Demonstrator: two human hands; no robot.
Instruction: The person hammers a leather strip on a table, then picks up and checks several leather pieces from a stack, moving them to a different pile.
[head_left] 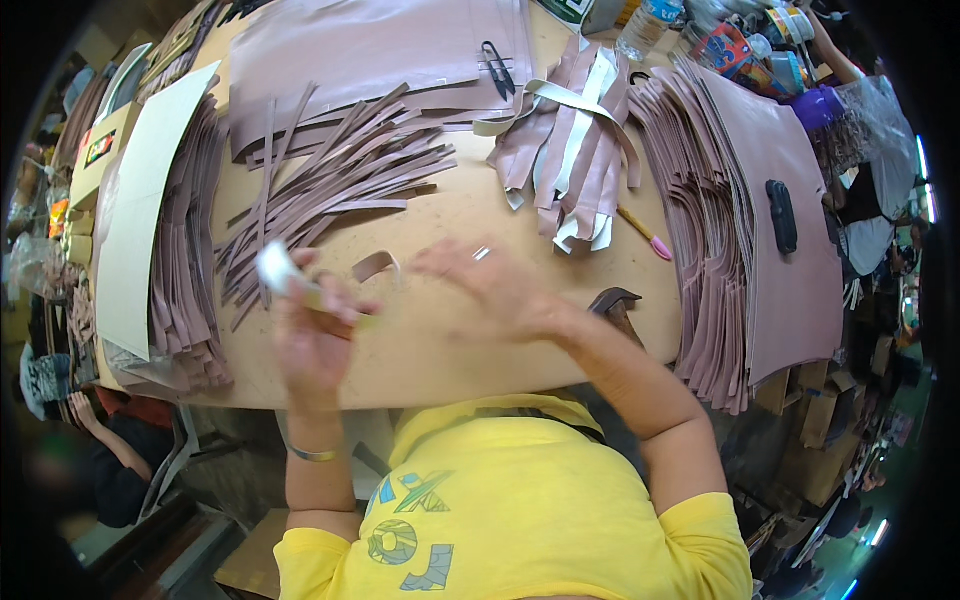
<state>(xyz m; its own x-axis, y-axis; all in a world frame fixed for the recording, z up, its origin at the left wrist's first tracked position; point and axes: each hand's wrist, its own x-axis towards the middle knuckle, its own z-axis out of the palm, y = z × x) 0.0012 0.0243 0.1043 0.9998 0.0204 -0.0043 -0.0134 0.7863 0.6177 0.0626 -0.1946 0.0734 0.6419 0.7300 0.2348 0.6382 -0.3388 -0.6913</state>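
Well, left hand [318, 325]: gripping a blurred white piece [279, 268], left of centre.
Right hand [495, 285]: mid-frame, blurred; can't tell its grip.
Curled strip [373, 266]: between both hands.

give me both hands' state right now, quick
Left hand: holding a blurred white piece.
Right hand: blurred; can't tell if open or holding anything.
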